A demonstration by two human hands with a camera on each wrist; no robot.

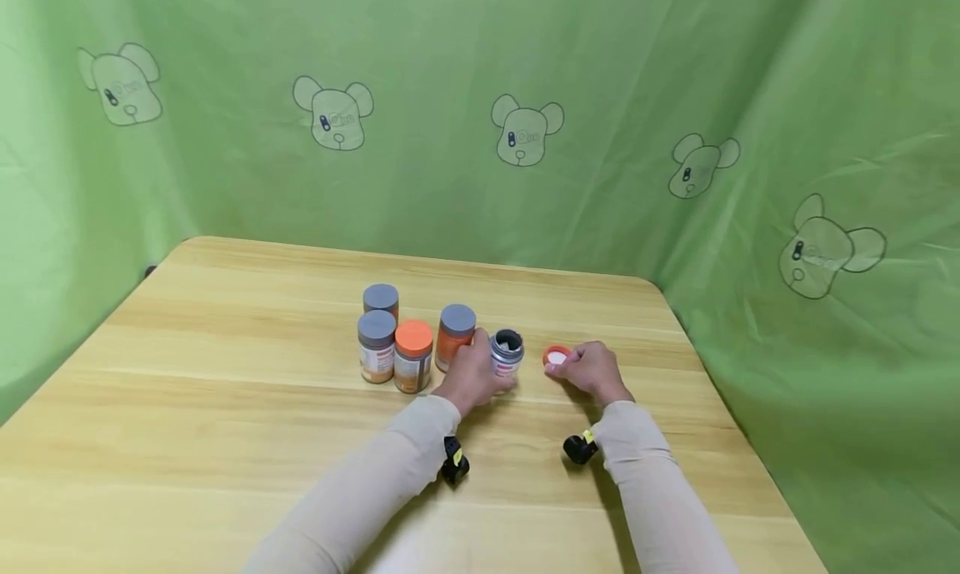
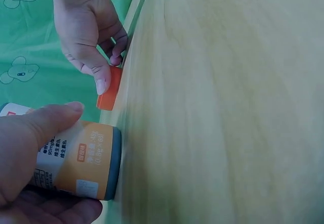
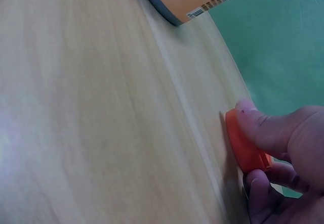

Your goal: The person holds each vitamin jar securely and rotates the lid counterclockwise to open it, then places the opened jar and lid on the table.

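My left hand (image 1: pixel 472 376) grips an uncapped supplement bottle (image 1: pixel 506 364) standing upright on the table, its dark mouth facing up. In the left wrist view the thumb lies across the label of that bottle (image 2: pixel 91 153), with fingers around its other side. To the right, my right hand (image 1: pixel 597 370) pinches an orange lid (image 1: pixel 557 356) by its edge. The white inside of the lid faces up. Seen from the right wrist, thumb and fingers hold the lid (image 3: pixel 245 145) low at the tabletop.
Left of my left hand stand an orange bottle with a grey lid (image 1: pixel 457 320), a bottle with an orange lid (image 1: pixel 413 361), and two grey-lidded bottles (image 1: pixel 377 353), one behind the other. The wooden table (image 1: pixel 300 457) ends at a green curtain (image 1: pixel 427 191).
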